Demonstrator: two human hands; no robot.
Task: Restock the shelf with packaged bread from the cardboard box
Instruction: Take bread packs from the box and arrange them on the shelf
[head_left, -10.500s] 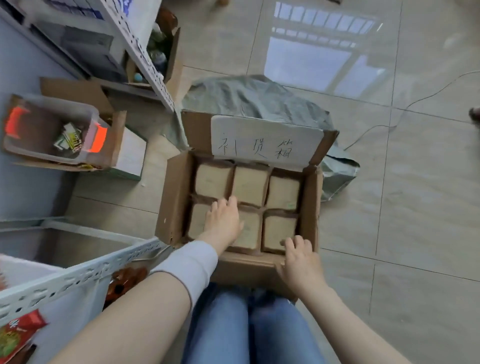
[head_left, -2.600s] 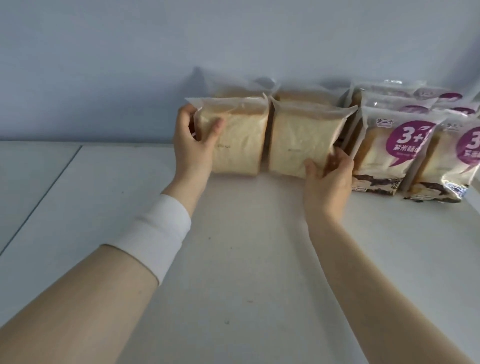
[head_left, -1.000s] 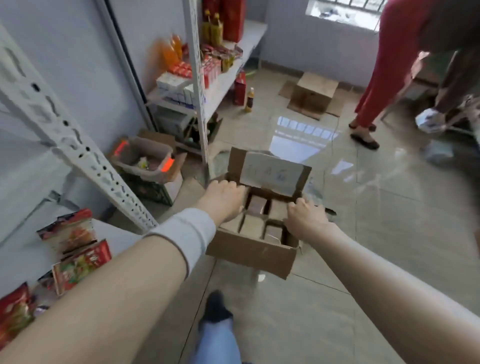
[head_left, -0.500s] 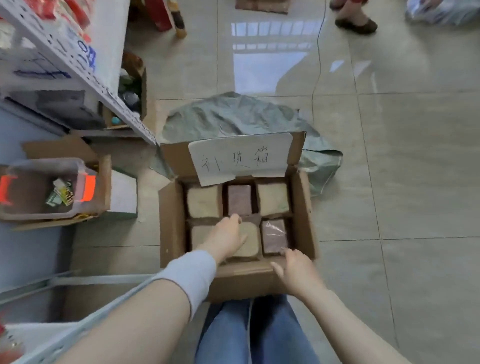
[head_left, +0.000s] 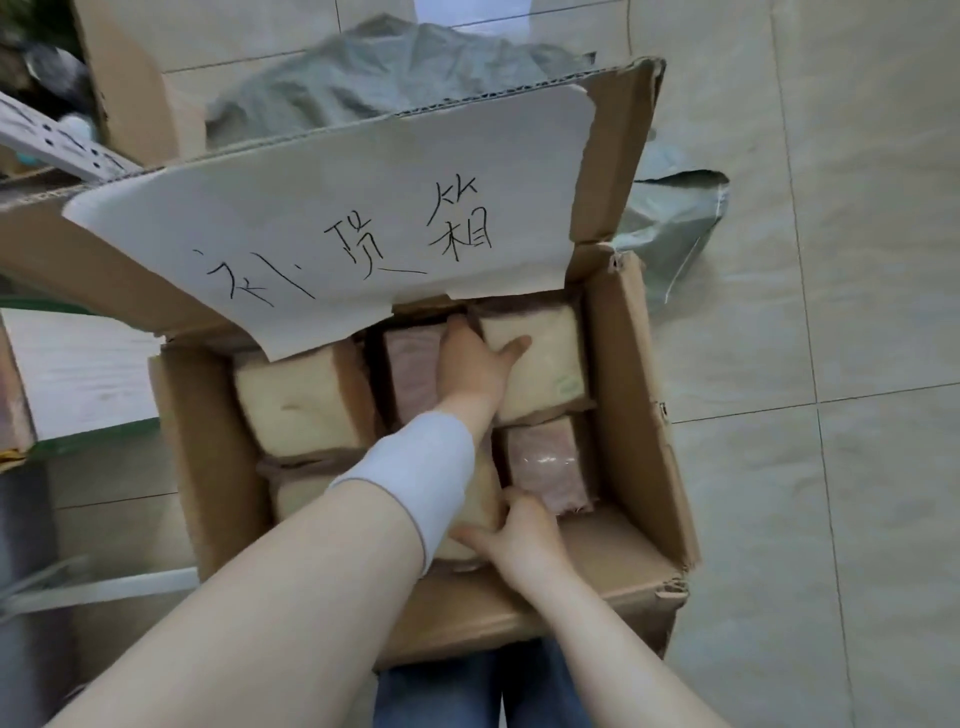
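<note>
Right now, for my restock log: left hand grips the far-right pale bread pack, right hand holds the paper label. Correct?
Not the label: the head view shows the right hand gripping the near-middle pale pack in the cardboard box. The left hand does grip the far-right pale pack.

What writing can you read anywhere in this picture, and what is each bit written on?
"补货箱": handwritten in black on the white paper sheet stuck to the back flap of the cardboard box.
Small green mark on the pale bread pack that the left hand grips: too small to read.
Near bread pack in the right hand and the other packs: no readable print.
</note>
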